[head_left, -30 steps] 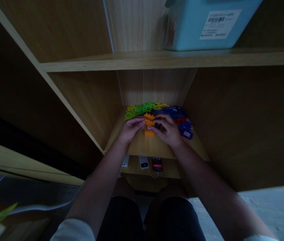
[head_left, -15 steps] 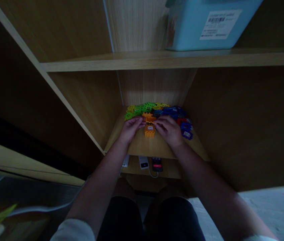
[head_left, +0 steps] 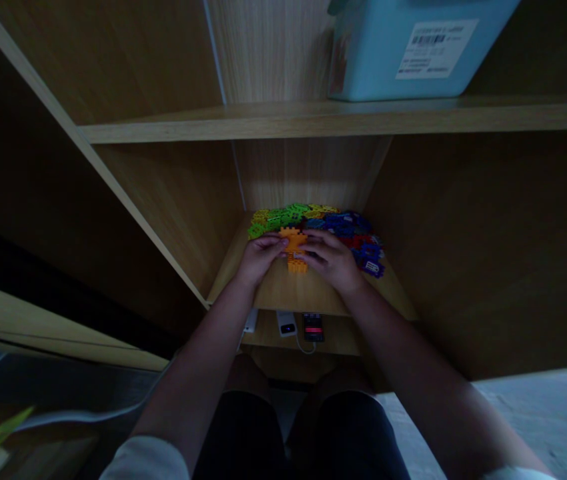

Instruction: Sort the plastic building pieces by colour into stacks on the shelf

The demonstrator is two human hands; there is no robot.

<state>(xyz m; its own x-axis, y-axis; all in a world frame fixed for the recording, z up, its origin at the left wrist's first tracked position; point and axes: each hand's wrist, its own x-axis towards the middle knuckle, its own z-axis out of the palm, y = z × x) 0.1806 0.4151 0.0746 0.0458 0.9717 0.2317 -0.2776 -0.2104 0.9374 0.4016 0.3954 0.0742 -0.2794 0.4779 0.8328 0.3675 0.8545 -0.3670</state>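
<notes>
Between my hands is an orange interlocking block (head_left: 292,239) with toothed edges, held above the wooden shelf. My left hand (head_left: 259,259) pinches its left side with thumb and fingers. On its right side, my right hand (head_left: 332,259) grips it with bent fingers. Just below and partly covered by it stands another orange piece (head_left: 297,265); whether the two are joined I cannot tell. Behind the hands lie green blocks (head_left: 288,215) and yellow ones, with dark blue blocks (head_left: 348,221) and red blocks (head_left: 353,241) to the right.
A light blue bin (head_left: 408,57) with a label stands on the upper shelf (head_left: 263,123). Beneath my hands, a lower ledge holds a white power bank (head_left: 286,323), a phone (head_left: 313,327) and a cable. Cabinet side walls stand left and right.
The orange block has turned so that its broad face shows more. My right hand's fingers have spread along its right side; the view has shifted slightly.
</notes>
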